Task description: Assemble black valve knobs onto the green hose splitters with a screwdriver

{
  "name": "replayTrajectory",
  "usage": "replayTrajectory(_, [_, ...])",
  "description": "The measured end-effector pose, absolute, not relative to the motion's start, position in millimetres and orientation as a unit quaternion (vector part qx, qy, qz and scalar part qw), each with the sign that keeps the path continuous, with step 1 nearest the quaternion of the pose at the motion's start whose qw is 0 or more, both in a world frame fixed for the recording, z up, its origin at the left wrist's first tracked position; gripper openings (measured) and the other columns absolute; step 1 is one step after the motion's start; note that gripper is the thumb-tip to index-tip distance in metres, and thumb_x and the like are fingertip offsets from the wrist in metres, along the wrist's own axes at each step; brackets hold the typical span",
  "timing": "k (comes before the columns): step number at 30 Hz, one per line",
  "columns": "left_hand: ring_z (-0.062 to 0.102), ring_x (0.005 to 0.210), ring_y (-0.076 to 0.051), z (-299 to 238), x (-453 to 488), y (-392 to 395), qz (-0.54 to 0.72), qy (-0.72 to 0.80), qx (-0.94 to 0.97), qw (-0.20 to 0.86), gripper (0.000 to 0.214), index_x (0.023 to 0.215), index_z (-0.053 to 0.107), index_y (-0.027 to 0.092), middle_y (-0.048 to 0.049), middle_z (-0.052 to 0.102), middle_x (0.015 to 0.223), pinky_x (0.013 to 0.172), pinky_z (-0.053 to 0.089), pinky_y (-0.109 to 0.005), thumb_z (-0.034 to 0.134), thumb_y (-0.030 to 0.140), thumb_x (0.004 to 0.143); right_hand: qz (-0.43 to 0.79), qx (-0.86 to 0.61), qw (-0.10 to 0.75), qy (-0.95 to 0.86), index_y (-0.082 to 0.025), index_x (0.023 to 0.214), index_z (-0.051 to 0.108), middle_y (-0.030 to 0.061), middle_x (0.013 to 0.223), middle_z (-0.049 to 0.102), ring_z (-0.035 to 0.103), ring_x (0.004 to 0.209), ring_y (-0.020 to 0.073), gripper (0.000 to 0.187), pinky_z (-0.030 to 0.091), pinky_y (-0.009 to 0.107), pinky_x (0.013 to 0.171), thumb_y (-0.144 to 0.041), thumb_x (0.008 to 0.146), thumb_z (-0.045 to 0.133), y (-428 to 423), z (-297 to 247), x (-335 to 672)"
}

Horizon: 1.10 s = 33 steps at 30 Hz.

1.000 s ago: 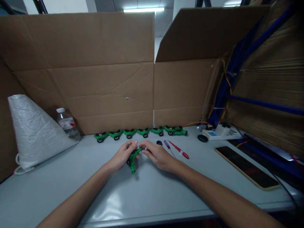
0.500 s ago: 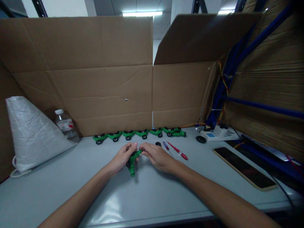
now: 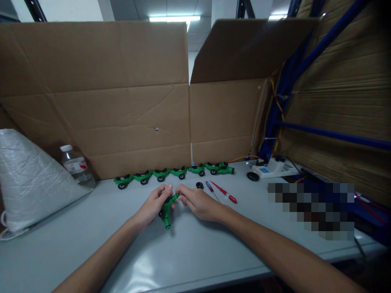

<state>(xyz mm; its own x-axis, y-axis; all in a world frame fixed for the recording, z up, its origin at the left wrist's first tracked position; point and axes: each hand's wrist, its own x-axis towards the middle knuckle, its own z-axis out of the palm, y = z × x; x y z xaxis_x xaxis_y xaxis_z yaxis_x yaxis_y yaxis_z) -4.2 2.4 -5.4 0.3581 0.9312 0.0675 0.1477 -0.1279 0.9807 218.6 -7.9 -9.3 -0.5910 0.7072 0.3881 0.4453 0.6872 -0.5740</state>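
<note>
Above the table, my left hand [image 3: 156, 203] is closed around a green toy vehicle part [image 3: 165, 215] with black pieces on it. One round, pipe-like end points down toward me, and another slants up to the right. At that upper end, the fingers of my right hand [image 3: 195, 201] are pinched together. Whatever lies between those fingertips is too small and hidden to make out. Beyond my right hand are a small black wheel [image 3: 199, 185], a screwdriver with a blue and red handle [image 3: 209, 186] and a red screwdriver [image 3: 224, 192].
Several green toy vehicles [image 3: 161, 176] with black wheels stand in a row before the cardboard wall [image 3: 137, 122]. A silvery bag [image 3: 33, 183] and a water bottle [image 3: 76, 165] are at left. A power strip [image 3: 275, 167] and black ring [image 3: 253, 176] lie at right, near a blurred-out patch.
The camera has turned a little to the right, so everything sits further left in view. Both hands stay at the green part with nearly the same hold.
</note>
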Motion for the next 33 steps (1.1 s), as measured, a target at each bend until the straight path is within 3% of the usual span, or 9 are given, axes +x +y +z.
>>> replayTrajectory(18, [0.059,0.061,-0.014,-8.1,-1.8,2.3,0.38,0.423,0.645,0.511,0.052,0.092,0.058,0.019,-0.002,0.065,0.073,0.052,0.041,-0.021,0.057,0.07,0.096,0.308,-0.341,0.336,-0.822,-0.023,0.101,0.054,-0.0051,0.07,0.056,0.053,0.064,0.014,0.014,0.037,0.025,0.065,-0.026,0.109,0.043,-9.7,-12.4,213.7])
replayTrajectory(27, [0.06,0.068,-0.015,-2.4,-0.4,-0.1,0.393,0.401,0.634,0.532,0.048,0.093,0.06,0.018,-0.0027,0.067,0.077,0.061,0.044,-0.022,0.061,0.066,0.096,0.254,-0.357,0.348,-0.829,-0.022,0.1,0.054,-0.0052,0.07,0.055,0.053,0.063,0.0137,0.015,0.035,0.026,0.064,-0.027,0.109,0.043,-11.2,-11.8,213.0])
replayTrajectory(33, [0.061,0.077,-0.018,-7.2,1.2,-0.9,0.395,0.377,0.614,0.571,0.049,0.096,0.066,0.017,-0.0048,0.068,0.083,0.069,0.047,-0.025,0.061,0.065,0.097,0.233,-0.36,0.377,-0.821,-0.022,0.097,0.058,-0.0025,0.075,0.063,0.055,0.065,0.0145,0.021,0.039,0.028,0.071,-0.029,0.11,0.044,-14.0,-6.6,211.8])
